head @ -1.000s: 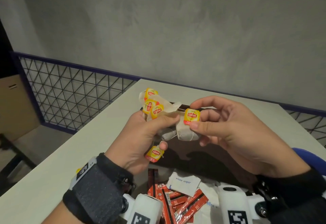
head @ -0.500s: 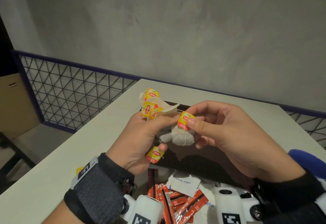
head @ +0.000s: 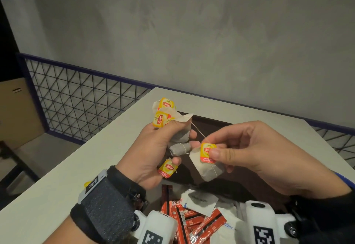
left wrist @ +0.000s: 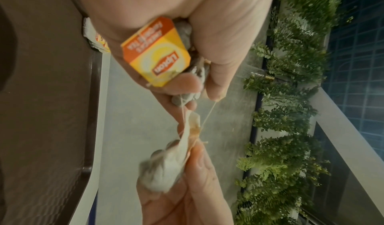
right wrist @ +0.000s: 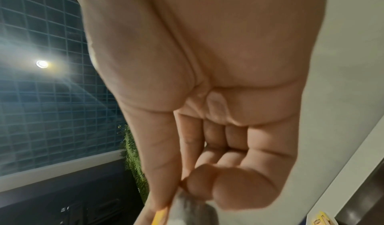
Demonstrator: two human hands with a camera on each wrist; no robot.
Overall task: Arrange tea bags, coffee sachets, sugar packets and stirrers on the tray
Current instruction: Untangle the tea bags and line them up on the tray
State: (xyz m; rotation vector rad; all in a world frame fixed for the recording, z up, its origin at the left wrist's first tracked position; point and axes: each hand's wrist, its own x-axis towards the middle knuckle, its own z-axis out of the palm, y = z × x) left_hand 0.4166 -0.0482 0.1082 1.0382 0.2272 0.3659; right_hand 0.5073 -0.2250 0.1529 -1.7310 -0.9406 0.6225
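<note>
My left hand [head: 163, 147] grips a bunch of tea bags [head: 178, 134] with yellow Lipton tags [head: 166, 103] above the dark brown tray [head: 221, 126]. One tag [left wrist: 158, 51] hangs below its fingers. My right hand [head: 236, 147] pinches a single tea bag [head: 208, 168] by its yellow tag [head: 207, 152] between thumb and forefinger, just right of the bunch. A thin string [head: 197, 130] runs taut from this bag to the bunch. In the right wrist view only the bag's grey edge [right wrist: 187, 208] shows under the fingertips.
Red coffee sachets [head: 192, 222] and white sugar packets [head: 199, 202] lie in a heap at the near end of the tray. The white table [head: 96, 157] ends at a wire-mesh railing [head: 76, 101] on the left and behind. A grey wall stands beyond.
My right hand has pulled one tea bag down and to the right, away from the bunch in my left hand. Its string now stretches between them.
</note>
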